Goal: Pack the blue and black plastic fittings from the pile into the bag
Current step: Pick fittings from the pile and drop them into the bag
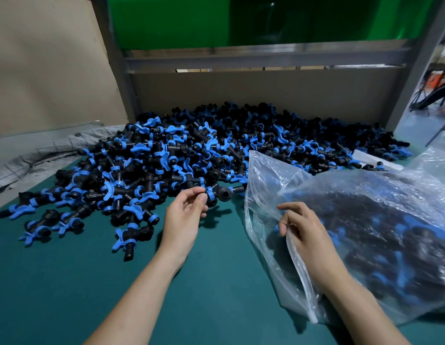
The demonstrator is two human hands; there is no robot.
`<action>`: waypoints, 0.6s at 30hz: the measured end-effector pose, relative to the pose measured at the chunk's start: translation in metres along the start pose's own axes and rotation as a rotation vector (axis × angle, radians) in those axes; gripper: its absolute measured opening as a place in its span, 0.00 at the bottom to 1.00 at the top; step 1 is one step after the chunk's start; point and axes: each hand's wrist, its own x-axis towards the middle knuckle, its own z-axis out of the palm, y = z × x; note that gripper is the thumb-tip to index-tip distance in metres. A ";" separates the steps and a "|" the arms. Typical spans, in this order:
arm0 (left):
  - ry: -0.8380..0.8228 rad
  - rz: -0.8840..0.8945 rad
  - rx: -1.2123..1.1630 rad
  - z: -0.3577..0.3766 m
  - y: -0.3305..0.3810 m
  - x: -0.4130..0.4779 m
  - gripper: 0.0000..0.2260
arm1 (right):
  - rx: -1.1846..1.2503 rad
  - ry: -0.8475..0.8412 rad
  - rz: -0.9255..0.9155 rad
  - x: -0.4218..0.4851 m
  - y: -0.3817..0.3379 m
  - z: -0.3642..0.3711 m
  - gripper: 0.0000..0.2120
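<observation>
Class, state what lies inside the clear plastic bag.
Many blue and black fittings fill the bag, blurred through its plastic. The right hand pinches its rim. Lower layers are covered.

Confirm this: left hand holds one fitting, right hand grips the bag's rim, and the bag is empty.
Not empty: the head view shows the bag already holding many packed fittings. The left hand does hold one fitting, and the right hand grips the rim.

Dim, even overhead light; glare on the clear bag point(365, 195), wide-angle bending and blur toward edges.
</observation>
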 end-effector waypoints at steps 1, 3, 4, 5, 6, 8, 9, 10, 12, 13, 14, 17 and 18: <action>0.004 0.001 0.000 0.001 0.000 0.000 0.05 | -0.001 -0.001 0.001 0.000 0.000 0.000 0.18; 0.012 -0.019 -0.010 0.000 0.001 0.000 0.05 | -0.003 0.000 0.002 0.000 0.000 0.000 0.18; 0.014 -0.051 -0.036 0.000 0.002 0.000 0.06 | -0.004 0.001 0.001 0.000 0.000 0.001 0.18; 0.009 -0.101 -0.094 0.000 0.003 0.000 0.08 | -0.004 0.002 0.000 0.000 0.000 0.001 0.19; 0.000 -0.164 -0.190 0.000 0.003 0.001 0.11 | -0.002 0.004 -0.001 0.000 -0.001 0.001 0.19; -0.009 -0.315 -0.424 -0.001 0.005 0.003 0.14 | 0.006 0.009 -0.003 0.000 -0.002 0.001 0.19; -0.006 -0.387 -0.519 -0.002 0.006 0.004 0.13 | 0.014 0.014 -0.006 0.000 -0.003 0.000 0.19; -0.004 -0.444 -0.597 -0.004 0.004 0.005 0.12 | 0.026 0.021 -0.010 0.000 -0.004 0.000 0.19; -0.005 -0.512 -0.689 -0.008 0.002 0.007 0.11 | 0.061 0.041 -0.021 0.000 -0.007 0.000 0.20; -0.009 -0.529 -0.705 -0.008 0.002 0.008 0.11 | 0.086 0.055 -0.026 0.001 -0.008 0.000 0.20; -0.008 -0.536 -0.697 -0.008 0.001 0.008 0.11 | 0.120 0.075 -0.029 0.002 -0.010 -0.001 0.20; -0.044 -0.497 -0.562 -0.004 0.007 0.004 0.11 | 0.244 0.148 -0.033 0.004 -0.017 -0.003 0.20; -0.083 -0.477 -0.504 0.001 0.010 0.000 0.11 | 0.272 0.179 -0.038 0.004 -0.019 -0.006 0.20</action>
